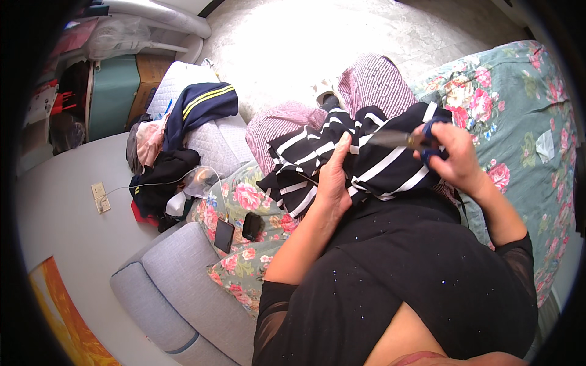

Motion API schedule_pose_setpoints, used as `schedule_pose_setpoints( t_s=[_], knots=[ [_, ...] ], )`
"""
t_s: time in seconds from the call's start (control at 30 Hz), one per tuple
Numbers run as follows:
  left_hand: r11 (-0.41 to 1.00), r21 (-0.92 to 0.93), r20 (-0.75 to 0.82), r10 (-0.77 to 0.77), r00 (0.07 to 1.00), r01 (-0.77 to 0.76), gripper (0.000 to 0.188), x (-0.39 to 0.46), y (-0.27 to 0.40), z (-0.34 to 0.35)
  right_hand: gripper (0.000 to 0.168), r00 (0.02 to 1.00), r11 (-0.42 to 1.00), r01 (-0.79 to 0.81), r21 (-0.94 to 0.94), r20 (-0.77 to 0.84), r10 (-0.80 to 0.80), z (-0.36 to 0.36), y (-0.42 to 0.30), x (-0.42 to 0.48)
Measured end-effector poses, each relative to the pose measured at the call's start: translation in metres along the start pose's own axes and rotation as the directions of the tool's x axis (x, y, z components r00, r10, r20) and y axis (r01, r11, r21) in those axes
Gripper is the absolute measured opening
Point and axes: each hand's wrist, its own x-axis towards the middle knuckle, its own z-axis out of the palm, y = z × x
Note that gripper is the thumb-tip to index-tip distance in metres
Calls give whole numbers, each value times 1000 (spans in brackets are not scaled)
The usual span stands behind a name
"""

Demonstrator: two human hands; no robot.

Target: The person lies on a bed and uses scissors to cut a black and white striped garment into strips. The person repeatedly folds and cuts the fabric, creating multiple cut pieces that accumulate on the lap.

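A black fabric piece with white stripes [389,169] lies bunched across my lap, over pink patterned trousers [377,82]. My left hand [336,178] grips the bunched cloth near its middle, thumb pointing up. In my right hand [446,151] is a pair of scissors [393,138] with dark blue handles, my fingers through the loops. The blades point left over the striped cloth, towards my left thumb, and are blurred. Whether they touch the cloth, I cannot tell.
Floral bedding [512,137] spreads around me, with a crumpled white tissue [545,146] at right. A phone [224,235] on a charging cable lies at left beside a small black object [252,226]. Beyond are piled clothes [169,169], a navy garment [197,107] and a grey headboard [183,283].
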Motion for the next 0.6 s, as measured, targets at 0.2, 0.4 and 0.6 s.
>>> schedule_pose_setpoints(
  t_s=[0.2,0.4,0.6],
  knots=[
    [988,119,-48,-95,994,100,34,-3,-3,-5,30,993,996,-90,14,81,88,4,14,39],
    [985,142,-109,110,988,-94,29,-12,-1,2,36,997,994,11,111,-77,-2,4,4,15],
    [985,124,-45,129,991,-123,27,-13,-1,1,34,979,981,163,106,-142,-147,-2,-12,-4]
  ],
)
